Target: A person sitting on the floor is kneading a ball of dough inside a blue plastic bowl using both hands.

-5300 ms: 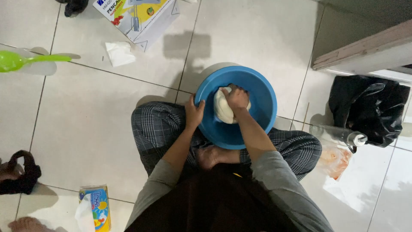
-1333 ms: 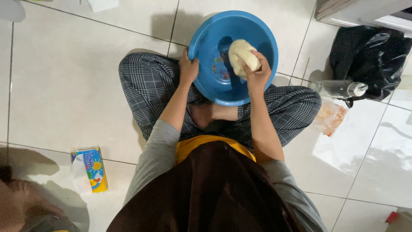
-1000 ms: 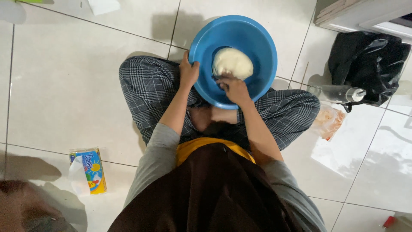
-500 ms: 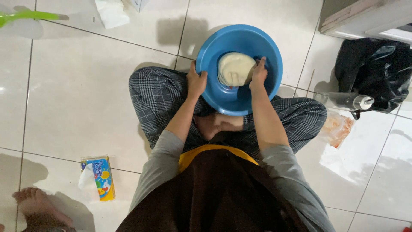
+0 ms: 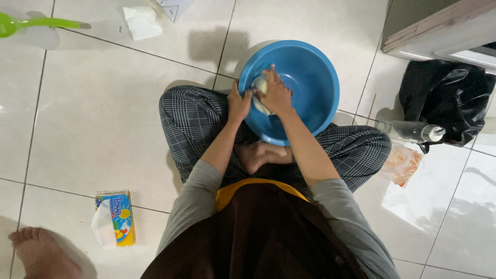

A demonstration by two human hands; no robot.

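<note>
I sit cross-legged on a tiled floor with a blue plastic basin (image 5: 315, 82) in front of my knees. A pale lump of dough (image 5: 260, 88) lies against the basin's left inner wall. My right hand (image 5: 275, 94) presses down on the dough with its fingers curled over it, hiding most of the lump. My left hand (image 5: 238, 102) grips the basin's left rim beside the dough.
A black plastic bag (image 5: 444, 101) and a clear bottle (image 5: 411, 131) lie to the right, with a small bag of orange stuff (image 5: 402, 163) below them. A tissue pack (image 5: 114, 218) and another person's bare foot (image 5: 41, 253) are at lower left. A green ladle (image 5: 31, 25) and crumpled tissue (image 5: 142, 22) lie at the top left.
The dough has shifted from the basin's middle to its left wall, and my right hand has come from the right rim to press on top of it. The view has tilted slightly.
</note>
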